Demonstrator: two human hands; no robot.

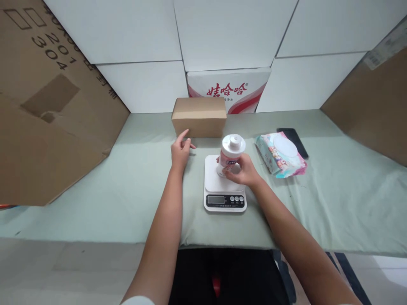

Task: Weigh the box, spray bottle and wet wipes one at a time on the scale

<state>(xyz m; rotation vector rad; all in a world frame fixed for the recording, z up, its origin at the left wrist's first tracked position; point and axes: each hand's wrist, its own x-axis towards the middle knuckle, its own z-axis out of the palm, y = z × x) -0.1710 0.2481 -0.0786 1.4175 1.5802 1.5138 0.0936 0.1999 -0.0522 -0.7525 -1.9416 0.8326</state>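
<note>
My right hand [243, 170] is wrapped round a pink bottle with a white cap [229, 160]. The bottle is upright over the white plate of a digital kitchen scale [211, 176]; whether its base touches the plate, I cannot tell. Buttons and a grey display with no readable digits sit on the scale's black front panel. To the left of the scale, my left hand [181, 151] holds nothing, its fingers apart, close to the front of a brown cardboard box [199, 123].
Right of the scale lie a pack of wet wipes [280, 154] and a dark phone [294, 142] partly behind it. Large cardboard sheets stand at the left [63, 127] and right [375, 101]. A white printed carton [229, 87] is against the back, behind the green cloth-covered table [146, 169].
</note>
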